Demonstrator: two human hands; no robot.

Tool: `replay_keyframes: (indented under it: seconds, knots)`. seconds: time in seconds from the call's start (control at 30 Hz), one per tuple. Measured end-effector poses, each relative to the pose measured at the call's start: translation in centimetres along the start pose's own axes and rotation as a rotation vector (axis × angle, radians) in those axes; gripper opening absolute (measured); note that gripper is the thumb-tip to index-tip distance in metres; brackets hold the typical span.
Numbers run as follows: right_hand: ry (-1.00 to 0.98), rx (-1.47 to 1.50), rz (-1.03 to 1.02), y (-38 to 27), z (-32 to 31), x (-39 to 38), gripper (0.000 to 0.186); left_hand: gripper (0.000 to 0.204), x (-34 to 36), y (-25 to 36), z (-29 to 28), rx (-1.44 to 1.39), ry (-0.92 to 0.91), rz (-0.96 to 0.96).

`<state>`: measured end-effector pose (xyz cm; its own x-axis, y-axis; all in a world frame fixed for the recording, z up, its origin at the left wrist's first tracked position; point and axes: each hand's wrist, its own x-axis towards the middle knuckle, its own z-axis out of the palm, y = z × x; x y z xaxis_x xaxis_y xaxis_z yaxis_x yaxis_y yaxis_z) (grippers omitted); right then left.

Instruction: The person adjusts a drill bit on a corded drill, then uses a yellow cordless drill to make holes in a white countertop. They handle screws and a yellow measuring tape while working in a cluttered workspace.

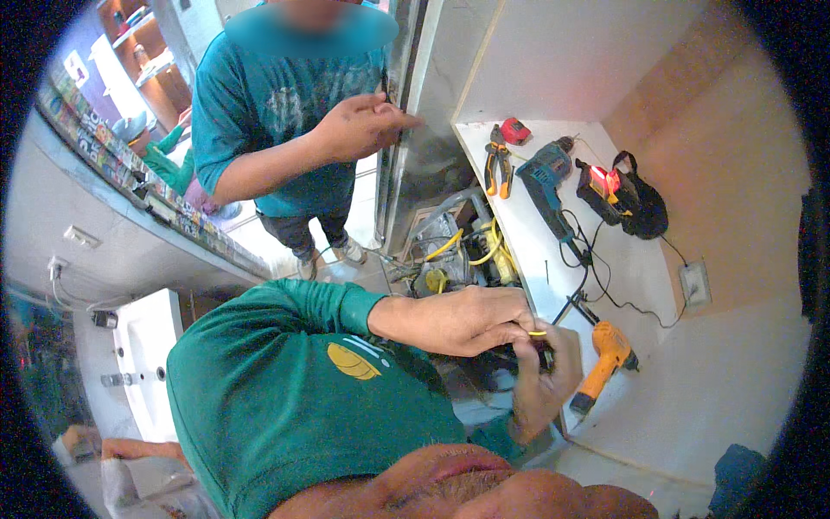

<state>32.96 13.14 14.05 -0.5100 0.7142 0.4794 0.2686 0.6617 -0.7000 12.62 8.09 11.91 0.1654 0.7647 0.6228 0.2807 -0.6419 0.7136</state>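
My left hand (488, 320) reaches across from the left, fingers bent, thumb and fingertips pinched together. Close against it, my right hand (553, 372) curls upward from below, its fingers bent too. Between their fingertips shows a small thin yellow piece (537, 334) with something dark under it; the fingers hide most of it, so its kind cannot be told. Just right of my hands, an orange and black power drill (609, 350) lies on a white shelf (562, 259). A long thin dark nail or bit (546, 272) lies farther back on it.
The shelf also carries a blue corded drill (545, 177), orange-black pliers (499, 164), a red tape measure (515, 131), a red-lit black device (605, 186) and a black pouch (644, 203). Yellow hoses (488, 246) lie below. A person in teal (290, 121) stands at the back.
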Motion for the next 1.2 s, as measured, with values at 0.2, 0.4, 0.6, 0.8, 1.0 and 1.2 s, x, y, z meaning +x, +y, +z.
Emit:
replay_keyframes:
  seconds: [0.2,0.4,0.6,0.8,1.0,1.2]
  knots:
    - [0.214,0.254,0.316,-2.9,7.3,-1.9,0.021,0.017,-5.2,-1.5,-1.1,0.346,0.007,-0.019]
    - [0.093,0.030,0.278,-4.1,10.4,-4.0,0.016,0.015,-10.2,-1.3,-1.7,0.221,0.098,-0.113]
    - [0.212,0.119,0.350,-2.9,10.6,-6.1,0.022,0.014,-12.3,-0.5,-1.6,0.124,0.167,-0.125]
    - [0.233,0.671,0.300,-1.4,9.3,-5.4,0.020,0.017,-11.7,1.2,0.3,-0.026,0.185,-0.179]
    - [0.280,0.364,0.172,-0.4,7.1,-4.6,0.022,0.017,-11.0,2.8,4.5,-0.224,0.291,-0.374]
    - [0.077,0.639,0.172,0.8,5.9,-5.3,0.016,0.014,-11.5,2.9,5.9,-0.239,0.351,-0.571]
